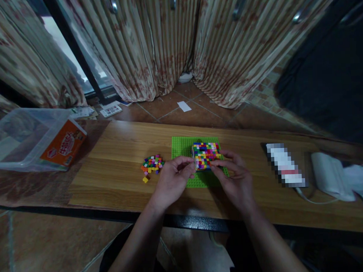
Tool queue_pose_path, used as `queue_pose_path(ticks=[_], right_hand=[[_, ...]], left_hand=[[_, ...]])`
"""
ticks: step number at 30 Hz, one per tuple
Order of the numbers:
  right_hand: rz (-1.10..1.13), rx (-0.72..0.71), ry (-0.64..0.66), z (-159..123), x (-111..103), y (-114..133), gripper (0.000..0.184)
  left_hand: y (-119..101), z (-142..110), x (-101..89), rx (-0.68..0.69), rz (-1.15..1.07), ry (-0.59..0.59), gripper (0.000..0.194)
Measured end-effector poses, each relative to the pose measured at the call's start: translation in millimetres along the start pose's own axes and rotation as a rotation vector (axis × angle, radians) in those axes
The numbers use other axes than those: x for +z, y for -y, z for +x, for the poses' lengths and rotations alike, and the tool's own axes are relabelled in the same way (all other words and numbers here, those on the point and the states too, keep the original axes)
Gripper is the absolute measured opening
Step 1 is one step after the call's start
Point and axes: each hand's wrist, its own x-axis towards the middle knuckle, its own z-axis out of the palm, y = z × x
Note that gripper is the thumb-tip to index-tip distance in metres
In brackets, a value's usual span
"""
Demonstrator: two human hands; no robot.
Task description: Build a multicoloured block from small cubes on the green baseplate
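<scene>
A block built of small multicoloured toy bricks [206,154] rests on a green studded baseplate [181,144] on the wooden tabletop. My left hand [174,179] is at the block's left front corner, thumb and forefinger pinched together; what lies between them is too small to make out. My right hand [235,178] grips the block's right side, its fingertips touching the right edge and front corner. Left of the baseplate lies a loose pile of small bricks [153,162], with a yellow brick [145,179] at its near edge.
A clear plastic bin [29,137] with an orange label stands at the left. Toward the right lie a phone [285,166] with a blurred screen, a white cable [313,201] and a white pouch-like object [331,176]. Striped curtains [130,46] hang beyond the table.
</scene>
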Motion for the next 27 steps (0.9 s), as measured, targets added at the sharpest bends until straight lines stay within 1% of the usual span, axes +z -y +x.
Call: queue_pose_path(ticks=[3,6,10,13,19,23,25,27], right_hand=[[0.055,0.06,-0.008,0.0,2.8,0.5,0.008],[0.141,0.155,-0.032,-0.6,6.7,-2.2,0.008],[0.352,0.323,-0.055,-1.3,12.7,-7.7,0.018],[0.445,0.384,-0.071,-1.6,15.5,-8.4,0.022],[0.42,0.359,-0.081,-2.7,18.1,-7.0,0.019],[0.439,0.364,-0.053,-3.0,17.2,-9.3,0.021],[0.422,0.342,-0.059,-2.8,13.0,-8.4,0.022],[0.302,0.237,-0.122,-3.0,6.9,-3.9,0.022]], left_hand=[[-1.0,-0.5,-0.5,0.001,0.005,0.002,0.013],[-0.2,-0.6,-1.5,0.009,0.009,0.001,0.013],[3.2,-0.2,-2.7,0.018,0.04,0.001,0.015],[6.1,0.2,-3.3,0.034,0.071,0.012,0.018],[8.9,0.5,-3.6,0.04,0.101,0.01,0.018],[7.6,1.2,-6.1,0.038,0.089,0.001,0.017],[4.8,2.3,-9.5,0.038,0.043,-0.046,0.017],[0.3,4.0,-14.4,0.055,-0.031,-0.13,0.015]])
